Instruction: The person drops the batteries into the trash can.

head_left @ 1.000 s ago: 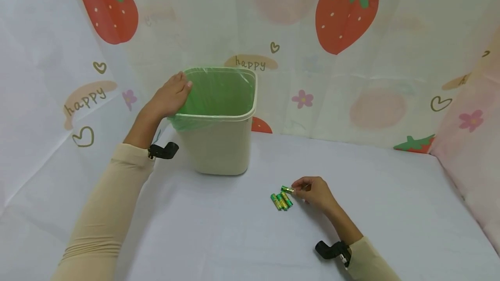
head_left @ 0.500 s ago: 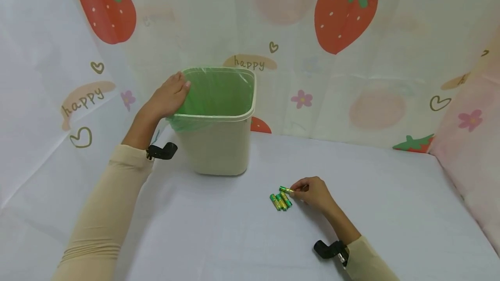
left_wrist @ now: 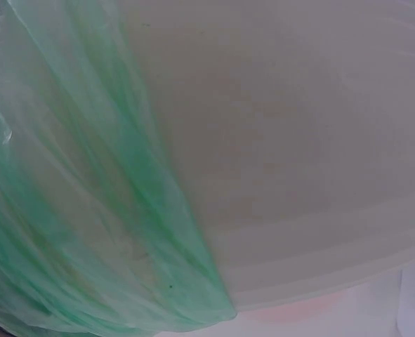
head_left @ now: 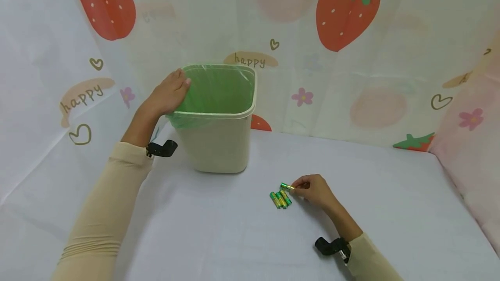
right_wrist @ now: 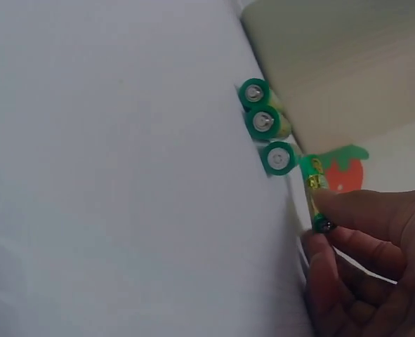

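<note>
gripping bin [head_left: 215, 146] left, pinching battery [right_wrist: 314, 180] right, the hands [head_left: 166, 92] [head_left: 315, 191] spread wide.

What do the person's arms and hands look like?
The left sleeve and right sleeve are plain beige, and the left one has little wrinkles across it. The left hand and right hand wear no gloves. Near them, the left camera and right camera are black and bent, one on each wrist.
</note>
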Demonstrator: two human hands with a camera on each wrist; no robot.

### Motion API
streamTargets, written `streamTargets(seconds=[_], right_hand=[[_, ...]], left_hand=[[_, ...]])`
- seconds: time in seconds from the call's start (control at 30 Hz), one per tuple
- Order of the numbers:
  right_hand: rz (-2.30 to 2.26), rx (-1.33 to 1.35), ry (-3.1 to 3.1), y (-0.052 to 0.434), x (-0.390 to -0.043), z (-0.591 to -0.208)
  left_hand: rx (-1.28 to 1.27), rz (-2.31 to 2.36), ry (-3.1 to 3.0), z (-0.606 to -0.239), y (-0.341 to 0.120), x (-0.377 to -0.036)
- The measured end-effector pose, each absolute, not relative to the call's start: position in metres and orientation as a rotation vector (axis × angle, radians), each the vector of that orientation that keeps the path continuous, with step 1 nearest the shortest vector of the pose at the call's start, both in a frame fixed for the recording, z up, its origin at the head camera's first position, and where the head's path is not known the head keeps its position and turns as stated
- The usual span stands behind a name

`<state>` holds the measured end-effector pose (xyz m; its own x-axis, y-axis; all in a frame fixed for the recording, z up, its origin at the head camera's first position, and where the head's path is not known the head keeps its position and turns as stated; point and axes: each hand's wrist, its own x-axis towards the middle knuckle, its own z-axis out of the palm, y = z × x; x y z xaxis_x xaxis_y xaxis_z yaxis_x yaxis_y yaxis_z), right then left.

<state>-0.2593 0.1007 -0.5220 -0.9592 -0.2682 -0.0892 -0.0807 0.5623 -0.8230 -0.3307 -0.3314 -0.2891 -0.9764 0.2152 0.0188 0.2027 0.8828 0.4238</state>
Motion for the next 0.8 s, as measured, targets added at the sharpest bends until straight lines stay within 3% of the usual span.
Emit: streamTargets(seconds=[0.8], right_hand=[[-1.558, -0.358, 2.461, 0.104, -0.266, -0.477]], left_hand=[[0.334, 0.66, 3.033, -0.288, -0.33, -0.33]])
